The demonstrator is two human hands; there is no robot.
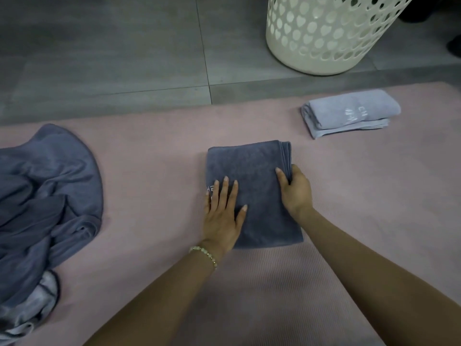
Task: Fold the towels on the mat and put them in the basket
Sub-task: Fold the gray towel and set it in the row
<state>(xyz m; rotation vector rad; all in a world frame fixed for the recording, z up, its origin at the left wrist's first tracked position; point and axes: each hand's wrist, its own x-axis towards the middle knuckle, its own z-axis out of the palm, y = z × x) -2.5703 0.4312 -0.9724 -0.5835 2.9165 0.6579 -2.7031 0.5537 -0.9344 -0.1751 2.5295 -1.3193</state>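
A dark grey towel [252,168], folded into a rectangle, lies in the middle of the pink mat [374,186]. My left hand [222,216] presses flat on its left half with straight fingers. My right hand [295,189] grips the towel's right edge, thumb on top and fingers tucked under the layers. A light blue-grey towel [349,112] lies folded on the mat at the back right. The cream basket [321,33] with heart-shaped holes stands on the floor beyond it.
A heap of unfolded dark blue-grey towels [47,201] lies on the mat's left side, with a paler cloth [40,298] under its near edge. Grey floor tiles [112,58] lie beyond the mat.
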